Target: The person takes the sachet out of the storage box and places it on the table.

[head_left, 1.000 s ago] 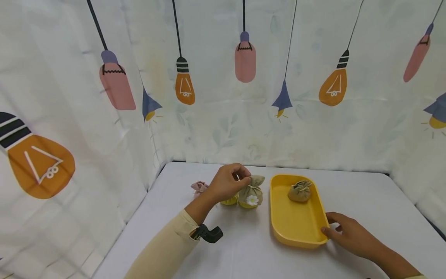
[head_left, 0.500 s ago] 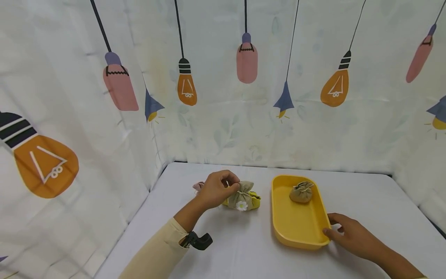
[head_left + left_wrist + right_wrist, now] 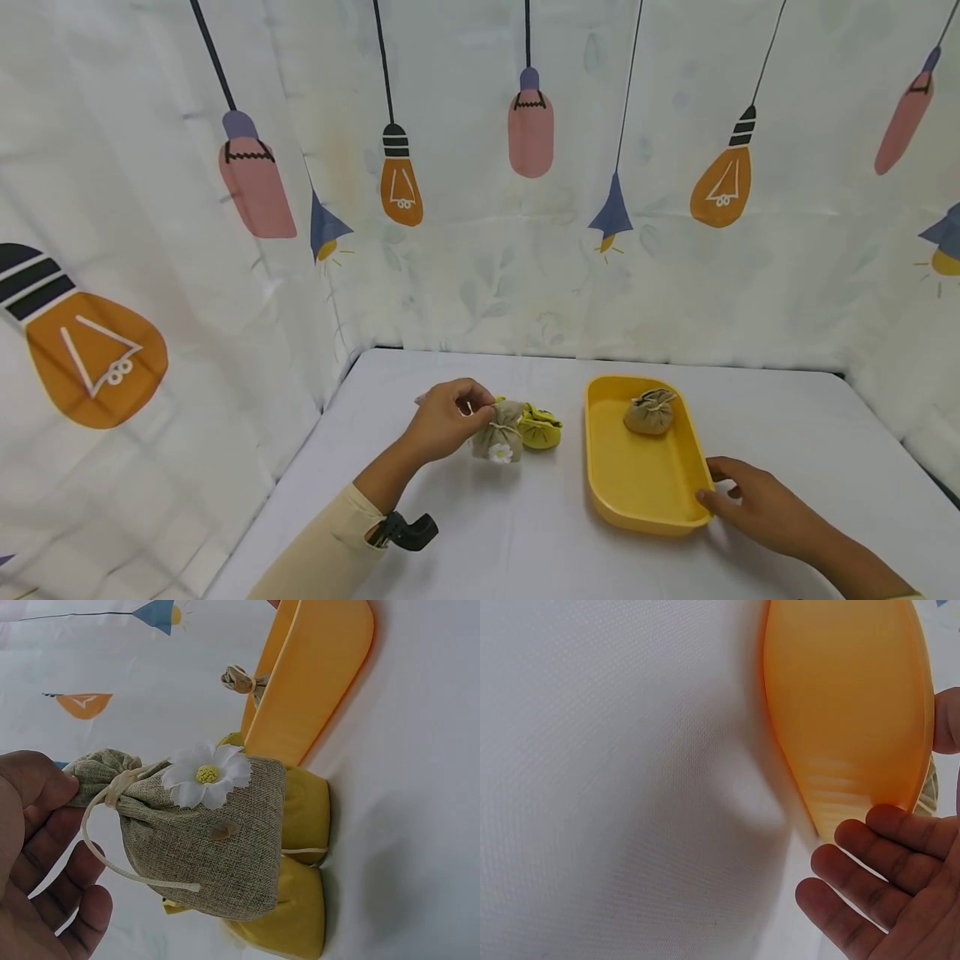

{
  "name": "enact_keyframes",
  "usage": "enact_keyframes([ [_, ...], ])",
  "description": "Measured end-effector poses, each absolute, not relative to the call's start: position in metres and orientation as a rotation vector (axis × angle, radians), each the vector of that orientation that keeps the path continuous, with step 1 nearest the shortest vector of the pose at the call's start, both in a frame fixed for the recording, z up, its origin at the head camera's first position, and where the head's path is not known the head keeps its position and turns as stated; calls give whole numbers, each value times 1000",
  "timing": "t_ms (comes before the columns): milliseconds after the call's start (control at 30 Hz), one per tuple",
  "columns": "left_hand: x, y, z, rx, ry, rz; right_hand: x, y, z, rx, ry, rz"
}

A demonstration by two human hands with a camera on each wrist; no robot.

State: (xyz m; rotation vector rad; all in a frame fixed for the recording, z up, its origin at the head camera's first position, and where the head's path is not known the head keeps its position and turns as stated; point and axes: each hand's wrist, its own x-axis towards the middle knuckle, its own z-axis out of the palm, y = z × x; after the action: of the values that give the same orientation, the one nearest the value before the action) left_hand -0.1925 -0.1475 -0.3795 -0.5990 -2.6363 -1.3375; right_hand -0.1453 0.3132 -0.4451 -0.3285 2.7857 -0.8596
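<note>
My left hand pinches the gathered neck of a beige drawstring pouch between thumb and index finger. In the left wrist view this pouch bears a white flower and a loose cord. Yellow pouches stand behind it on the table, partly covered by the pouch and hand. My right hand holds the right side of a yellow tray, thumb at the rim. In the right wrist view, the fingers of the right hand lie along the tray's outer wall. Another beige pouch lies in the tray's far part.
Only a pink scrap of something shows behind my left hand. A white cloth covers the table. Behind it hangs a pale curtain printed with lamps and bulbs.
My left hand has drawn the flowered pouch left and toward me, from in front of the right yellow pouch, which now shows more fully. The right hand and tray have stayed in place.
</note>
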Motion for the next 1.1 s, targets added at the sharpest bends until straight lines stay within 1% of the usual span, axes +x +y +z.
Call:
enact_keyframes([
  [167, -191, -153, -385, -559, -2665, -1349, -145, 314, -446, -333, 2792, -862],
  [467, -191, -157, -390, -559, -2619, -1415, -144, 313, -445, -325, 2788, -864],
  [767, -192, -147, -390, -638, -2603, -1459, -143, 313, -444, -322, 2795, -856],
  [1100, -198, -130, -389, -664, -2617, -1466, -144, 312, -444, -325, 2800, -845],
])
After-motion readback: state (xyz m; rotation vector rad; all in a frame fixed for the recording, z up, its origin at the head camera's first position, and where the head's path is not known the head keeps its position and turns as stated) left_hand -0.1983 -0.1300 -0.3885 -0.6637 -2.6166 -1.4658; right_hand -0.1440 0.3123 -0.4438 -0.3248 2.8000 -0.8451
